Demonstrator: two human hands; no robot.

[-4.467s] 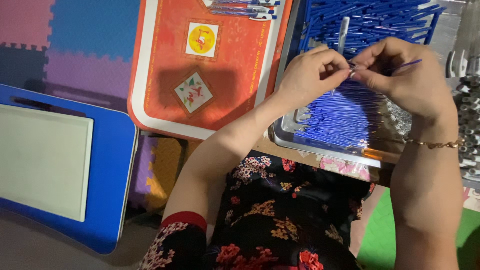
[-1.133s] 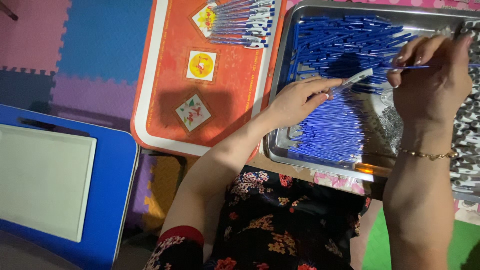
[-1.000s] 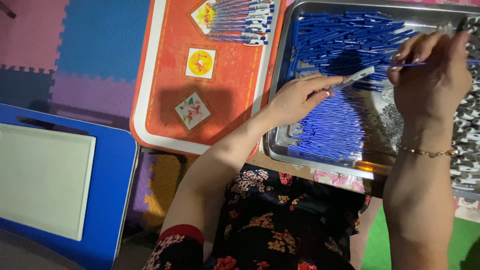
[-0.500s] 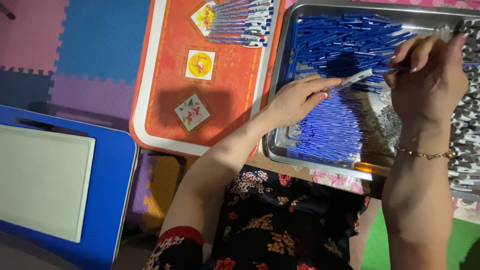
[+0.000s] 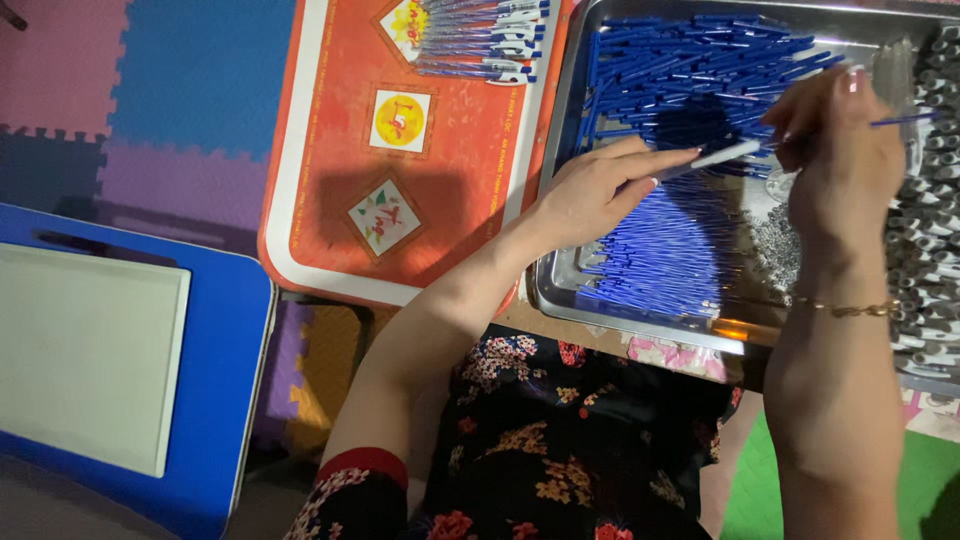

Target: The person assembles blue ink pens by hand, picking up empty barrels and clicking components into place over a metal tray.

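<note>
Pen barrel [image 5: 722, 157], white and slim, is pinched in the left hand [image 5: 590, 190] between thumb and fingers, its far end pointing across toward the right hand [image 5: 840, 160]. Nearest the person, a dark flowered garment [image 5: 560, 440] fills the bottom of the view, and a blue-framed board with a white panel [image 5: 100, 360] lies at the left on the foam floor mat [image 5: 180, 90] of pink, blue and purple tiles. Further out, the steel tray [image 5: 560, 290] holds the work: along its near edge lies a fan of thin blue refills [image 5: 670, 260], and beside them, toward the right, a small heap of tiny grey metal bits [image 5: 775, 245] (too small to tell what they are). The left hand hovers over the tray's left half, fingers curled closed about the barrel. The right hand is raised over the tray's right side, a thin gold bracelet [image 5: 845, 310] on the wrist, fingertips closed on one thin blue refill [image 5: 900, 120] that juts out to the right. A mass of grey-and-white pen parts [image 5: 930, 200] lies along the tray's right edge. At the far edge of the tray a bigger pile of blue pen pieces [image 5: 690, 60] is stacked. Left of the steel tray sits an orange tray with a white rim [image 5: 330, 150], and at its far end lies a bundle of finished pens [image 5: 480, 40].
</note>
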